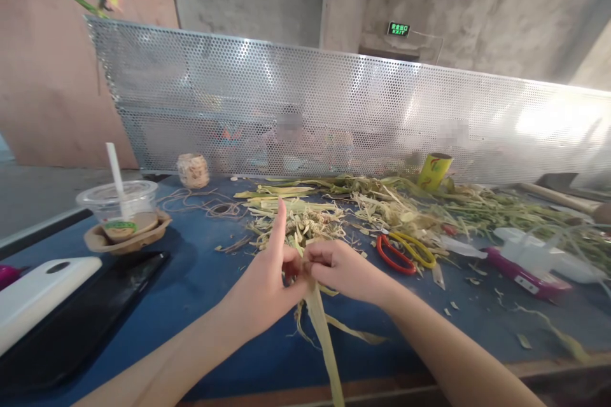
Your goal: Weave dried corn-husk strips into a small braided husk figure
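My left hand point(267, 280) and my right hand point(341, 269) meet at the centre, above the blue table. Between their pinched fingertips is a long, pale green strip of dried husk point(321, 324), which hangs down past the table's front edge. On my left hand the index finger points straight up while the thumb and other fingers press in on the strip. The fingers of my right hand are curled at its upper end. A narrower strip hangs off to the right below them. Behind my hands lies a pile of shredded dried husk point(310, 222). The exact grip point is partly hidden by my fingers.
Right of my hands lie scissors point(380, 251) with red and yellow handles, and a purple-and-white power strip point(518, 276). A yellow-green tube point(434, 172) stands behind. At left are a lidded cup point(117, 194), a black phone point(90, 318) and a twine roll point(193, 170). A perforated metal screen point(310, 89) borders the back.
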{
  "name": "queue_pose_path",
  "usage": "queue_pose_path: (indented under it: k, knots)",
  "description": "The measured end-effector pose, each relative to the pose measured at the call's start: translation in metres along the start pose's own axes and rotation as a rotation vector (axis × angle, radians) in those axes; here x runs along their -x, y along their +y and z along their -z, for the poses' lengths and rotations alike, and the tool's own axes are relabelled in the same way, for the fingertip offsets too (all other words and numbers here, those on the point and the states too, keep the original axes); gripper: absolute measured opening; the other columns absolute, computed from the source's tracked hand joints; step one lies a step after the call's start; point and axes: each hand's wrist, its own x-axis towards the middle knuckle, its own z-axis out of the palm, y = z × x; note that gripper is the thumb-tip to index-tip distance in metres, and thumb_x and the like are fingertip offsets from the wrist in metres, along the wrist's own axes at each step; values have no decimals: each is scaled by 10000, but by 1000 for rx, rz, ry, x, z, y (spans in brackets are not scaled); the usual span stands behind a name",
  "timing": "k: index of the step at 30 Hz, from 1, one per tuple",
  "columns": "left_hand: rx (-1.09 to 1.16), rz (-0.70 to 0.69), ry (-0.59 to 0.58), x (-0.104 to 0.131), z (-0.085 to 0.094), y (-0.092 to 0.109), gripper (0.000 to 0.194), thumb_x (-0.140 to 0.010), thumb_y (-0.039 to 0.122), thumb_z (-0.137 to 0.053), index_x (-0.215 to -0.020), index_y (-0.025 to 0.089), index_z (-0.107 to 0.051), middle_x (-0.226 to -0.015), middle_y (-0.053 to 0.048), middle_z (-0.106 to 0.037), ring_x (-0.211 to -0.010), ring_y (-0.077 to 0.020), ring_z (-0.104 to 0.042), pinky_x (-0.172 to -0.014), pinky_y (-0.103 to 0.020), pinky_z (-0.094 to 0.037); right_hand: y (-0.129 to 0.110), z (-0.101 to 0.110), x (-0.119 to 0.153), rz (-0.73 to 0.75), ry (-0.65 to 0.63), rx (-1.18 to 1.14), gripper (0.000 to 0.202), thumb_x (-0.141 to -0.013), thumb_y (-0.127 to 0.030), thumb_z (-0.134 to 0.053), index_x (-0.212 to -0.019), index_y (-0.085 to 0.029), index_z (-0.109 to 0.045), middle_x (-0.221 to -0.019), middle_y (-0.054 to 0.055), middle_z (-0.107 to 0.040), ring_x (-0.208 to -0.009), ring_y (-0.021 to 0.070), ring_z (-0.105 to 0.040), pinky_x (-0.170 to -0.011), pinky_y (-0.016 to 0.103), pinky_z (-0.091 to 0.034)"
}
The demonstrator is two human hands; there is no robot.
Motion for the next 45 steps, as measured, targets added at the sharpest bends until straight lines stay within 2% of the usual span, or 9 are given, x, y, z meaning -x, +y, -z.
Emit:
queue_pose_path:
  k: [5,11,20,26,35,37,39,42,45]
  knots:
    - [-106,-85,20,-1,8,0,917,-817,203,-469,-1401,195,238,-761,5,-597,-645,-135,-504,-650,-294,-446,-10,7,5,53,-29,225,205,-765,-102,-387,-574,-174,-372,-526,-59,-339,-507,65,-335,-509,204,-263]
    - [-154,-99,-83,-1,12,0,889,-831,159,-439,-1396,244,241,-774,19,-607,-658,-131,-515,-669,-289,-454,-12,12,7,-5,-84,261,171,-728,-103,-429,-575,-172,-397,-528,-61,-336,-497,61,-308,-485,203,-246]
    - [-108,-129,-200,2,17,4,962,-805,91,-481,-1380,246,275,-734,26,-593,-678,-139,-537,-707,-309,-465,-2,12,5,168,-188,255,177,-722,-93,-465,-579,-171,-396,-541,-63,-347,-515,58,-314,-499,194,-251]
    - [-76,-339,-82,4,10,-1,965,-794,9,-447,-1372,236,292,-694,34,-544,-646,-121,-506,-735,-301,-478,-8,11,7,144,-93,264,186,-712,-76,-430,-554,-167,-391,-518,-62,-317,-492,55,-291,-476,198,-222]
    - [-323,-684,51,3,5,-5,871,-818,7,-373,-1406,271,213,-709,-4,-548,-674,-151,-492,-678,-329,-500,1,2,3,55,-17,25,209,-700,-97,-427,-508,-165,-380,-461,-69,-321,-447,48,-299,-435,181,-235]
    - [-261,-584,74,4,8,-1,895,-826,32,-407,-1396,269,240,-699,13,-562,-680,-148,-520,-743,-353,-493,-1,4,4,42,-10,-12,239,-728,-106,-425,-509,-172,-356,-446,-74,-316,-431,46,-296,-428,179,-242]
    - [-144,-367,107,4,11,4,947,-834,94,-471,-1374,223,296,-686,28,-582,-676,-146,-542,-797,-356,-477,-6,8,6,59,-15,-4,260,-773,-121,-416,-531,-177,-337,-453,-76,-326,-431,46,-303,-440,176,-265]
    - [-25,-114,85,4,16,9,1041,-808,227,-570,-1370,201,306,-728,16,-619,-662,-157,-549,-723,-328,-487,-13,15,9,94,-37,61,269,-846,-167,-384,-579,-179,-357,-494,-68,-383,-457,52,-352,-480,182,-306]
    - [78,1,49,2,16,9,1075,-779,293,-602,-1381,207,284,-743,13,-626,-643,-157,-543,-645,-316,-479,-15,17,11,119,-28,150,271,-888,-214,-365,-620,-179,-387,-551,-55,-409,-509,64,-380,-519,195,-314]
